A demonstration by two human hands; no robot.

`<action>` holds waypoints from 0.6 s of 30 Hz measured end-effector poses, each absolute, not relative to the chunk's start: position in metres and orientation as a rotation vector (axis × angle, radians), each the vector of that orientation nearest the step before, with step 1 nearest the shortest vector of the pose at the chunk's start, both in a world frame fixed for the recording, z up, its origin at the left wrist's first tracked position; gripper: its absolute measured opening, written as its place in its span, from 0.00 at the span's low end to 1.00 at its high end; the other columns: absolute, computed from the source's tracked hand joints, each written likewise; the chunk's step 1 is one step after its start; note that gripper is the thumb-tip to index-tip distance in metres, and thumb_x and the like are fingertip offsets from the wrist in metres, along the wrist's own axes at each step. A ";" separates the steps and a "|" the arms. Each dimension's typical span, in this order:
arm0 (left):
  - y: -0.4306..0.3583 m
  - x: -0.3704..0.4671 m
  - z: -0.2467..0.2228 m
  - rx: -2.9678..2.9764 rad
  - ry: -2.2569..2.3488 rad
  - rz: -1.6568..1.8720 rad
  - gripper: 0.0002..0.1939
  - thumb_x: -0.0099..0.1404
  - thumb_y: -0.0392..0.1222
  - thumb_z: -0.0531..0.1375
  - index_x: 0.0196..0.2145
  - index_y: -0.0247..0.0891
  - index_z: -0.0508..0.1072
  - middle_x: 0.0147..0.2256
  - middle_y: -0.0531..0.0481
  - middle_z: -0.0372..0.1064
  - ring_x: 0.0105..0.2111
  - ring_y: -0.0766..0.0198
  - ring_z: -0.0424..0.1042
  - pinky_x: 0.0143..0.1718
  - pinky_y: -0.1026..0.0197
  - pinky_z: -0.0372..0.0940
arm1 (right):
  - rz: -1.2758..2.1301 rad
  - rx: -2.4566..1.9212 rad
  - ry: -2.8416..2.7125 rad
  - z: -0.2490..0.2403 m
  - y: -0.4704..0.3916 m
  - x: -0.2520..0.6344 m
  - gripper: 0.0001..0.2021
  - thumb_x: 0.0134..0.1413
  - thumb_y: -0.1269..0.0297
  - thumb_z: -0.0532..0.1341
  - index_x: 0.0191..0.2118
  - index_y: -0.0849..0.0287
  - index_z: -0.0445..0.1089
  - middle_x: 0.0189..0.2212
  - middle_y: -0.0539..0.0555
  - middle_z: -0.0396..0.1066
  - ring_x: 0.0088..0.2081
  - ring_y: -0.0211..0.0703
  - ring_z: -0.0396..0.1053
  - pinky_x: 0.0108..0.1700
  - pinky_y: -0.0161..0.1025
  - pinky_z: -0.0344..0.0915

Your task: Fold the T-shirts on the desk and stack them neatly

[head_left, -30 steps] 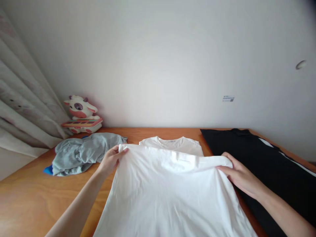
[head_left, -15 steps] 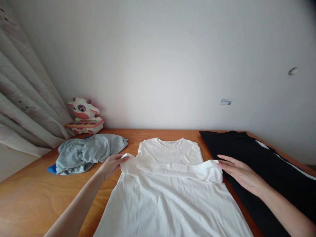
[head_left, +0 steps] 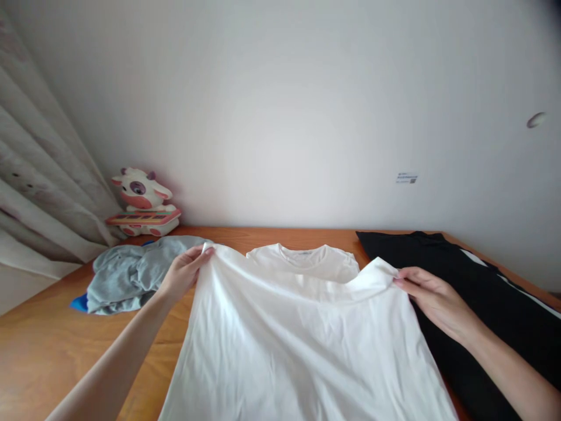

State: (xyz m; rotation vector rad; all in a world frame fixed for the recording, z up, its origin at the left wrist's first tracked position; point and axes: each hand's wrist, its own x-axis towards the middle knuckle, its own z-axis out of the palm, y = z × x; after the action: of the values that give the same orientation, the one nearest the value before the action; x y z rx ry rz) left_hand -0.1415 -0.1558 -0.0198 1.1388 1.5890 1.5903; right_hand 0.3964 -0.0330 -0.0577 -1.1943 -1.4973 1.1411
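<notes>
A white shirt [head_left: 302,345] fills the lower middle of the head view, its round neckline lying flat on the table towards the wall. My left hand [head_left: 184,270] pinches one corner of a raised edge of the cloth. On the other side, my right hand [head_left: 438,298] grips the opposite corner between thumb and fingers. Between the two hands the edge sags, with slanting creases running down the cloth. It covers the middle of the shirt, so only the neck and shoulder part shows behind it.
A crumpled grey garment [head_left: 135,275] with blue parts lies at the left on the wooden table [head_left: 52,345]. Behind it sits a cow toy with a keyboard [head_left: 142,202]. A black garment with a white stripe [head_left: 412,251] lies at the right. A curtain [head_left: 39,175] hangs at the left.
Both hands have lifted the shirt's edge higher, the left one more. The folded-over band has mostly opened out, and the raised cloth now hides more of the shirt behind.
</notes>
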 end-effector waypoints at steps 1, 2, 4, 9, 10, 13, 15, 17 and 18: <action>-0.148 -0.144 -0.023 1.205 1.689 1.489 0.27 0.45 0.63 0.74 0.34 0.39 0.81 0.29 0.49 0.77 0.27 0.61 0.71 0.27 0.64 0.64 | 1.199 -1.228 -1.549 -0.061 -0.030 0.395 0.22 0.39 0.43 0.74 0.34 0.55 0.79 0.35 0.55 0.80 0.39 0.53 0.76 0.42 0.44 0.72; -0.142 -0.145 -0.028 1.288 1.798 1.356 0.26 0.45 0.64 0.73 0.31 0.39 0.81 0.27 0.50 0.76 0.27 0.60 0.71 0.27 0.64 0.62 | 1.249 -1.272 -1.603 -0.066 -0.027 0.394 0.22 0.37 0.43 0.74 0.34 0.55 0.80 0.35 0.56 0.81 0.40 0.56 0.77 0.44 0.47 0.73; -0.130 -0.148 -0.040 1.446 1.987 1.095 0.23 0.46 0.64 0.72 0.26 0.41 0.81 0.23 0.50 0.74 0.26 0.58 0.71 0.26 0.64 0.59 | 1.284 -1.336 -1.648 -0.075 -0.022 0.392 0.22 0.36 0.43 0.74 0.34 0.55 0.82 0.39 0.59 0.82 0.45 0.63 0.77 0.51 0.52 0.72; -0.108 -0.155 -0.047 1.471 2.157 1.153 0.23 0.52 0.64 0.66 0.34 0.43 0.84 0.26 0.52 0.77 0.28 0.56 0.72 0.28 0.63 0.60 | 1.049 -1.197 -1.386 -0.086 -0.012 0.393 0.23 0.50 0.43 0.68 0.49 0.46 0.80 0.57 0.53 0.75 0.60 0.62 0.70 0.63 0.53 0.65; -0.103 -0.156 -0.043 1.457 2.144 1.204 0.23 0.52 0.63 0.66 0.35 0.43 0.84 0.28 0.51 0.79 0.30 0.55 0.73 0.29 0.63 0.61 | 1.010 -1.188 -1.380 -0.085 -0.008 0.392 0.22 0.51 0.44 0.67 0.49 0.45 0.79 0.58 0.52 0.75 0.61 0.61 0.69 0.65 0.53 0.64; -0.084 -0.161 -0.031 1.454 2.077 1.182 0.19 0.49 0.59 0.69 0.30 0.41 0.83 0.27 0.50 0.79 0.32 0.53 0.74 0.30 0.63 0.61 | 0.937 -1.310 -1.493 -0.084 0.010 0.388 0.19 0.51 0.45 0.66 0.45 0.49 0.81 0.54 0.53 0.77 0.62 0.63 0.68 0.66 0.54 0.61; -0.071 -0.163 -0.026 1.378 2.023 1.158 0.15 0.48 0.55 0.71 0.23 0.40 0.80 0.21 0.51 0.74 0.28 0.55 0.73 0.27 0.63 0.58 | 0.906 -1.398 -1.571 -0.085 0.024 0.383 0.20 0.50 0.46 0.66 0.43 0.51 0.82 0.52 0.55 0.79 0.61 0.64 0.69 0.65 0.55 0.62; -0.058 -0.163 -0.027 1.264 1.961 1.212 0.15 0.49 0.52 0.72 0.20 0.39 0.76 0.16 0.53 0.69 0.23 0.58 0.70 0.24 0.63 0.55 | 0.863 -1.403 -1.586 -0.086 0.037 0.377 0.20 0.50 0.47 0.65 0.45 0.52 0.81 0.52 0.55 0.79 0.60 0.63 0.70 0.64 0.55 0.63; -0.052 -0.162 -0.028 1.218 1.934 1.253 0.16 0.50 0.52 0.72 0.20 0.38 0.75 0.15 0.53 0.67 0.21 0.61 0.68 0.22 0.63 0.54 | 0.834 -1.385 -1.585 -0.086 0.044 0.373 0.21 0.51 0.47 0.64 0.46 0.52 0.81 0.52 0.55 0.79 0.59 0.62 0.71 0.64 0.54 0.64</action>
State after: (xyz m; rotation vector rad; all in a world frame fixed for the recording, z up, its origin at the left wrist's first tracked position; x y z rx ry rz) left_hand -0.1620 -0.0516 -0.0276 1.2178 1.9343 1.2527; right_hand 0.3731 0.0438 -0.0857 -1.3851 -1.5848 0.8338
